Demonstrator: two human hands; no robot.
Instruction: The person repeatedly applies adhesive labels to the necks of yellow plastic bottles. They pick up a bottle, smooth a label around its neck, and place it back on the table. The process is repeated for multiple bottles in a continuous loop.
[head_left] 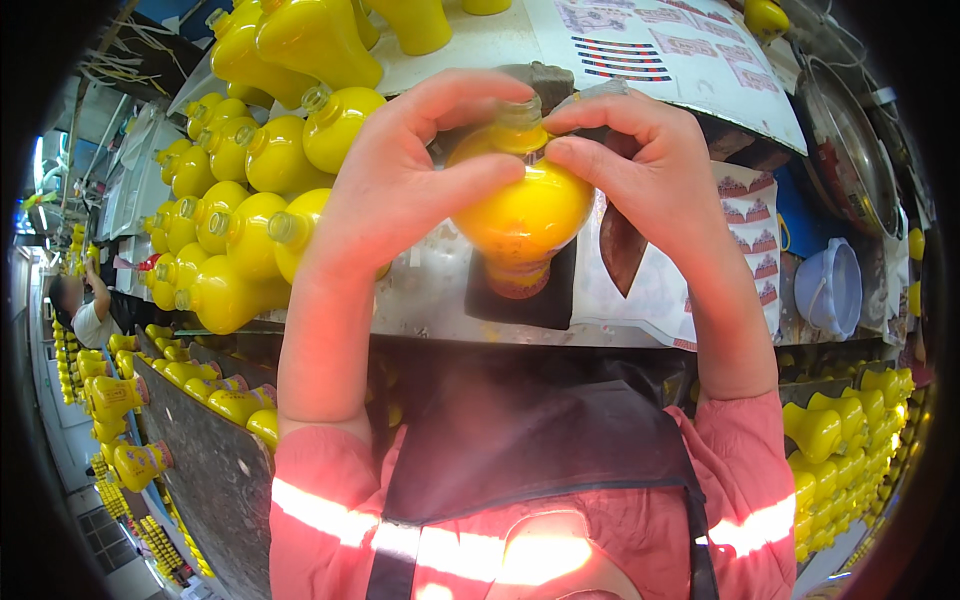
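I have the yellow bulb-shaped bottle [520, 215] raised at frame centre, my left hand [400, 190] wrapping its body in a firm grip from nine o'clock while my right hand [650, 170] pinches the neck at twelve; I judge steady pressure on the body keeps the neck from twisting. Piled yellow bottles [240, 230] crowd ten o'clock on the surface [430, 300], label sheets [750, 230] and a pale tub [830, 290] sit at three.

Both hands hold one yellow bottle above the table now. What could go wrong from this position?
1. The yellow bottle is gripped only by fingertips of the left hand and right hand; it might slip.
2. The loose bottles lie close by the left hand; an elbow could possibly knock them off the table.
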